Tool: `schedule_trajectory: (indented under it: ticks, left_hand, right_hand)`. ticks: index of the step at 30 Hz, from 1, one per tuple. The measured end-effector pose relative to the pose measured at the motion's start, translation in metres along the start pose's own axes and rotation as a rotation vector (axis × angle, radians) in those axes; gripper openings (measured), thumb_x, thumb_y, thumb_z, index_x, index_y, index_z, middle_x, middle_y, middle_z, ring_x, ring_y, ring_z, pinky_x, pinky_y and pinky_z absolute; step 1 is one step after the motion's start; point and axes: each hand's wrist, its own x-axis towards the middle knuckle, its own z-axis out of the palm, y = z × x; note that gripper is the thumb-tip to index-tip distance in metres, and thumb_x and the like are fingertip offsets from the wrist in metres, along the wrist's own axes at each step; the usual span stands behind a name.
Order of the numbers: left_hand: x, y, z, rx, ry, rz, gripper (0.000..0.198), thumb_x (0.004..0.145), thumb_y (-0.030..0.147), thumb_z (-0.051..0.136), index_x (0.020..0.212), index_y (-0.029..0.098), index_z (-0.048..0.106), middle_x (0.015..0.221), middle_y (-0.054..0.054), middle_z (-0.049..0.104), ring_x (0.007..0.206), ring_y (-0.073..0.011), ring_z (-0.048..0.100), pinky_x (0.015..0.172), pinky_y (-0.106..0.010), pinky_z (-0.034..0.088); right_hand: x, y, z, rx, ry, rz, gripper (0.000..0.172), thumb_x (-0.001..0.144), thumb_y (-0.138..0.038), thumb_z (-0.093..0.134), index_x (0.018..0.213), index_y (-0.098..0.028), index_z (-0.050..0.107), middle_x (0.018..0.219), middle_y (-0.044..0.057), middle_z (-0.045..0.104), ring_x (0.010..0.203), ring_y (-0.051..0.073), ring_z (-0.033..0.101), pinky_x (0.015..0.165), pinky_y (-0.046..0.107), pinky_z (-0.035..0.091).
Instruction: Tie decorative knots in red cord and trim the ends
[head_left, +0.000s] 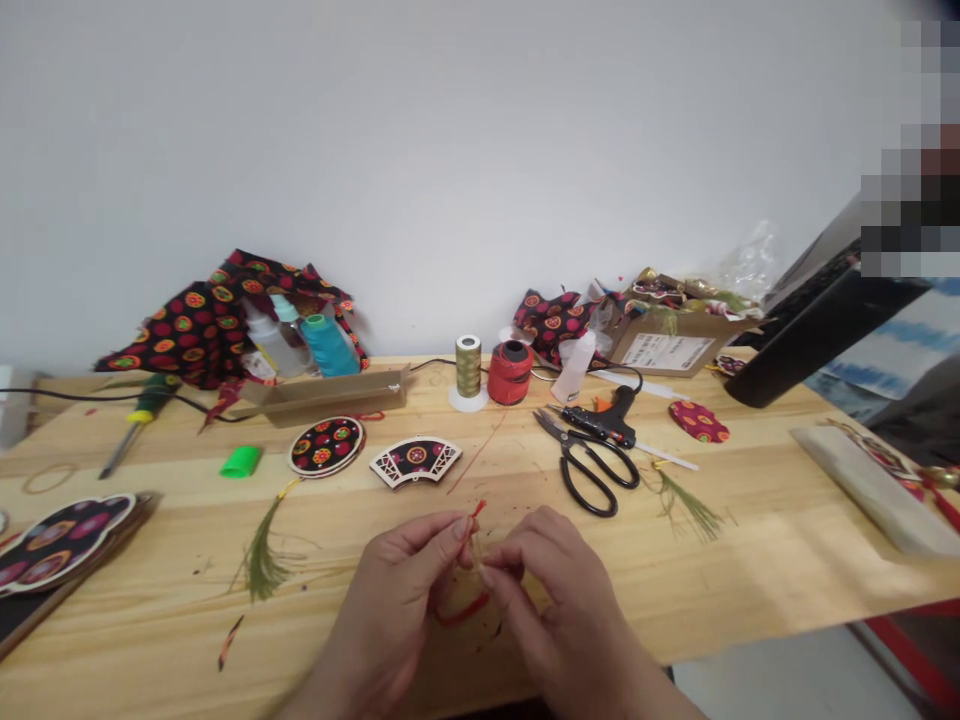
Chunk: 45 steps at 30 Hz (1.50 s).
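Bare hands hover low over the near edge of the table, at 6 o'clock: the left hand [394, 600] and the right hand [559, 590] are drawn close together, both curled inward. Between them hangs a looped red cord [463, 612], its tip rising near the left forefinger. The left thumb and forefinger are pressed together, pinching the cord, while the right fingertips [491, 578] close in beside it; whether they grip it too, the fingers hide. A short, close pinch suits cord this fine, keeping it taut and letting the fingertips, not the wrists, do the steering.

Beyond lies a pale, grainy pine tabletop [750, 570]. At 11 o'clock, a black cloth [202, 320] printed with red and gold medallions slumps against the wall; at 1 o'clock sits a cardboard box [664, 345]. Black-handled scissors [589, 470] lie open at 1 o'clock beside a black hot glue gun [604, 425]. Nearer 12 o'clock stand a red spool [510, 372] and an olive thread spool [468, 366]. At 11 o'clock, a fan-shaped fretwork panel [415, 460] rests just beside an oval cloth-faced plaque [326, 447] — and a feathery green tassel [259, 555] trails at 10 o'clock.
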Motion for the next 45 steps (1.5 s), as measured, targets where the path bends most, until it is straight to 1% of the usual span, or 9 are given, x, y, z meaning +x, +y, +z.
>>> schedule_trajectory:
  ticks: [3, 6, 9, 12, 17, 22, 28, 34, 45]
  left_hand:
    - [0.001, -0.003, -0.001, -0.068, -0.034, -0.075, 0.020, 0.064, 0.031, 0.072, 0.057, 0.014, 0.063, 0.046, 0.006, 0.047, 0.041, -0.0051, 0.029, 0.040, -0.018, 0.023]
    - [0.003, -0.003, -0.004, -0.157, -0.072, -0.116, 0.021, 0.064, 0.028, 0.072, 0.054, 0.014, 0.061, 0.044, 0.007, 0.043, 0.039, -0.0040, 0.022, 0.038, -0.018, 0.018]
    - [0.004, -0.001, -0.005, -0.199, -0.111, -0.130, 0.020, 0.065, 0.027, 0.072, 0.055, 0.013, 0.062, 0.046, 0.006, 0.044, 0.040, -0.0031, 0.019, 0.039, -0.017, 0.013]
    - [0.002, 0.001, -0.005, -0.216, -0.138, -0.148, 0.020, 0.067, 0.027, 0.071, 0.057, 0.012, 0.063, 0.050, 0.005, 0.047, 0.042, -0.0027, 0.018, 0.040, -0.017, 0.012]
    - [0.000, -0.001, -0.006, -0.234, -0.189, -0.204, 0.021, 0.068, 0.027, 0.070, 0.056, 0.012, 0.062, 0.049, 0.006, 0.043, 0.042, -0.0032, 0.015, 0.040, -0.018, 0.012]
    - [-0.002, -0.004, -0.003, -0.224, -0.246, -0.193, 0.021, 0.073, 0.026, 0.066, 0.057, 0.013, 0.061, 0.047, 0.007, 0.035, 0.043, -0.0048, 0.019, 0.042, -0.020, 0.017]
    - [-0.005, -0.002, -0.001, -0.188, -0.235, -0.176, 0.020, 0.071, 0.025, 0.068, 0.057, 0.013, 0.063, 0.046, 0.007, 0.034, 0.043, -0.0056, 0.022, 0.043, -0.021, 0.016]
    - [-0.005, -0.003, -0.001, -0.215, -0.246, -0.204, 0.024, 0.073, 0.025, 0.066, 0.053, 0.014, 0.058, 0.044, 0.007, 0.036, 0.041, -0.0055, 0.022, 0.043, -0.023, 0.014]
    - [-0.002, -0.001, -0.002, -0.278, -0.268, -0.251, 0.027, 0.073, 0.024, 0.064, 0.048, 0.013, 0.057, 0.041, 0.006, 0.039, 0.038, -0.0049, 0.023, 0.042, -0.023, 0.015]
  right_hand:
    - [0.000, -0.007, -0.005, 0.001, -0.080, -0.186, 0.008, 0.079, -0.013, 0.055, 0.075, -0.019, 0.058, 0.070, 0.003, 0.060, 0.070, 0.017, 0.052, 0.066, 0.031, 0.041]
    - [0.003, -0.013, -0.016, 0.220, -0.221, -0.371, 0.011, 0.085, -0.026, 0.054, 0.075, -0.023, 0.059, 0.067, -0.001, 0.058, 0.070, 0.014, 0.054, 0.067, 0.027, 0.044]
    - [0.007, -0.008, -0.021, 0.302, -0.041, -0.263, 0.012, 0.087, -0.024, 0.051, 0.080, -0.020, 0.060, 0.069, 0.001, 0.054, 0.069, 0.013, 0.053, 0.063, 0.026, 0.045]
    - [0.009, 0.008, -0.017, 0.080, 0.222, -0.115, 0.019, 0.082, -0.004, 0.051, 0.091, -0.017, 0.062, 0.077, 0.004, 0.053, 0.075, 0.015, 0.049, 0.065, 0.029, 0.044]
    - [0.006, 0.024, -0.012, -0.167, 0.149, -0.310, 0.039, 0.075, 0.006, 0.051, 0.098, -0.023, 0.062, 0.088, 0.004, 0.050, 0.086, 0.018, 0.042, 0.078, 0.036, 0.041]
    - [0.003, 0.015, -0.016, -0.221, 0.011, -0.417, 0.033, 0.077, 0.003, 0.050, 0.094, -0.023, 0.062, 0.097, 0.004, 0.047, 0.092, 0.019, 0.039, 0.085, 0.036, 0.038]
    - [0.004, 0.007, -0.014, -0.028, -0.080, -0.203, 0.025, 0.079, 0.000, 0.050, 0.087, -0.022, 0.058, 0.095, 0.003, 0.047, 0.095, 0.018, 0.039, 0.089, 0.035, 0.036]
    - [0.003, 0.003, -0.007, 0.330, -0.022, 0.071, 0.012, 0.080, -0.009, 0.054, 0.080, -0.021, 0.055, 0.091, 0.003, 0.045, 0.093, 0.017, 0.044, 0.083, 0.031, 0.040]
    - [0.006, 0.006, -0.008, 0.445, -0.110, 0.160, 0.012, 0.076, -0.009, 0.059, 0.077, -0.021, 0.059, 0.102, 0.003, 0.045, 0.110, 0.017, 0.040, 0.095, 0.031, 0.033]
